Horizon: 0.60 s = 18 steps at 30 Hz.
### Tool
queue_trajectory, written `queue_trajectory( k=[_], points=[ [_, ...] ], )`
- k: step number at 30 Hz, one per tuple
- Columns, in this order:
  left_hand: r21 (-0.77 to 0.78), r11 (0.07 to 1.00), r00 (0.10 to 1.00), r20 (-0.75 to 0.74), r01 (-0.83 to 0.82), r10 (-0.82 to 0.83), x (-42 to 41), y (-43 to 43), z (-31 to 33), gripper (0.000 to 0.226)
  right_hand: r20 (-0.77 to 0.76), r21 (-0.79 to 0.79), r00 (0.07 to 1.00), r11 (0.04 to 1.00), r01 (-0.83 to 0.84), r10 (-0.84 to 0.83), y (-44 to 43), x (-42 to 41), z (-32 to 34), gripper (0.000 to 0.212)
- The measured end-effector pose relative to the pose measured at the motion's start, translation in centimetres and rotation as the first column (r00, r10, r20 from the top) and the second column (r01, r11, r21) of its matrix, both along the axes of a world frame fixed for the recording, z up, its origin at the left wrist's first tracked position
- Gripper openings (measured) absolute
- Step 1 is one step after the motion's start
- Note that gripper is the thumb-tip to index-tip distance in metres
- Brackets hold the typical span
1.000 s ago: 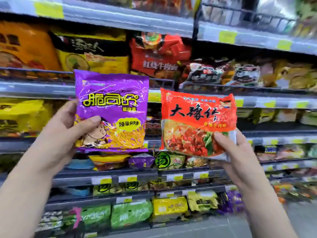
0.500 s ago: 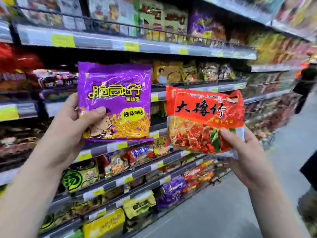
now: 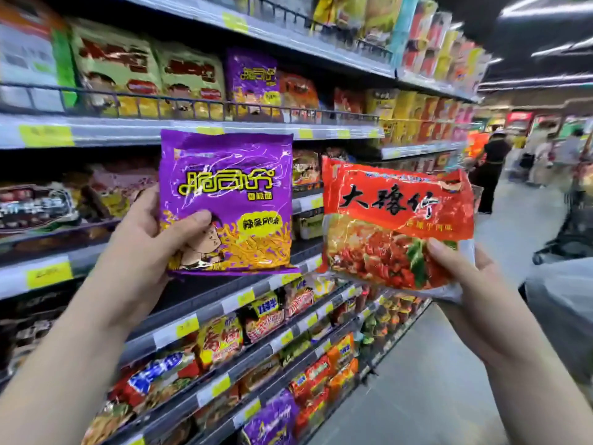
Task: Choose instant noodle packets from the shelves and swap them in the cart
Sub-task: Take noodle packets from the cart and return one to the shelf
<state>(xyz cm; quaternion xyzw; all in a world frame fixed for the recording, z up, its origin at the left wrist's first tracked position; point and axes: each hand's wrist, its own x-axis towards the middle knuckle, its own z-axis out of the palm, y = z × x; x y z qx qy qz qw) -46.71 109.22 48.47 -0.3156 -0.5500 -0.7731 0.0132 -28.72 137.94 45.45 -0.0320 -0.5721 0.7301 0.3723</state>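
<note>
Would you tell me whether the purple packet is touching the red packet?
Apart. The head view shows shelf between the purple packet and the red packet.

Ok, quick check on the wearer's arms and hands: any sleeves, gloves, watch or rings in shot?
None visible. The left hand and right hand are bare, with no gloves or rings showing. The left forearm and right forearm are uncovered to the frame edge, with no cuff, watch or bracelet in view. The thumbnails look short and unpainted.
</note>
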Motion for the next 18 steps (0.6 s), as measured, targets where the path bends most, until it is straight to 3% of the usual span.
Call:
queue_trajectory(
  k=[5,11,14,18],
  points=[
    [-0.010,1.000,1.000,-0.019,-0.021,0.021,-5.6,7.7,0.3,0.050,0.015,0.017,1.000,1.000,-0.018,0.018,7.4,-5.1,0.5,0.045],
    [0.034,0.993,0.993,-0.041,-0.112,0.113,-12.3,14.6,2.9,0.049,0.025,0.029,0.998,0.997,-0.066,0.066,15.3,-12.0,4.4,0.027],
    [0.006,0.988,0.985,-0.069,-0.157,0.157,-14.8,17.4,4.5,0.065,0.008,0.034,0.996,0.995,-0.094,0.093,18.6,-14.8,5.8,0.029],
    [0.035,0.984,0.983,-0.055,-0.175,0.177,-17.0,21.7,5.9,0.063,-0.024,0.031,0.985,0.985,-0.170,0.171,22.6,-18.4,6.7,0.034]
  ],
)
